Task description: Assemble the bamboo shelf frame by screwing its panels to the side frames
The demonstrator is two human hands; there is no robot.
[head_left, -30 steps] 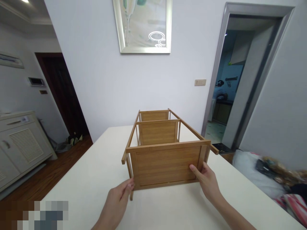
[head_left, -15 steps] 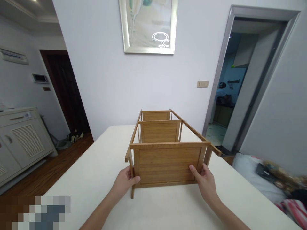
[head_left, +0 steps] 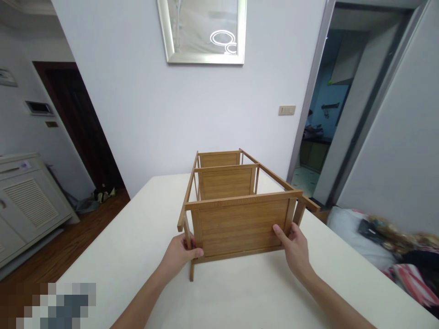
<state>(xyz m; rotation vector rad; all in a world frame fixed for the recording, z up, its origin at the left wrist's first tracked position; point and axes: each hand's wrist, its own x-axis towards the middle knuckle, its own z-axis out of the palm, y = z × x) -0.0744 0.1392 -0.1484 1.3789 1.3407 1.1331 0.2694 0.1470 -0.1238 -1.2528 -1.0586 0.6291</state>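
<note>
A brown wooden shelf rack (head_left: 240,228) lies on its side along the white table (head_left: 240,297), its nearest panel facing me and two more panels behind. My left hand (head_left: 180,253) grips the lower left corner, thumb on the panel's face and fingers behind the leg. At the lower right, my right hand (head_left: 295,246) holds the panel's edge with its thumb on the front face. The fingers of both hands are partly hidden behind the wood. The near end tilts slightly, its right side higher than its left.
A wall with a framed picture (head_left: 206,57) and a light switch (head_left: 287,110) stands behind the table. To the right are a doorway and a surface with clothes (head_left: 411,278) and a dark bag. A white cabinet (head_left: 30,201) stands at the left.
The rack's near right side has risen slightly in view, and the rack is a bit more tilted. Both hands keep their hold. The camera view has shifted a little.
</note>
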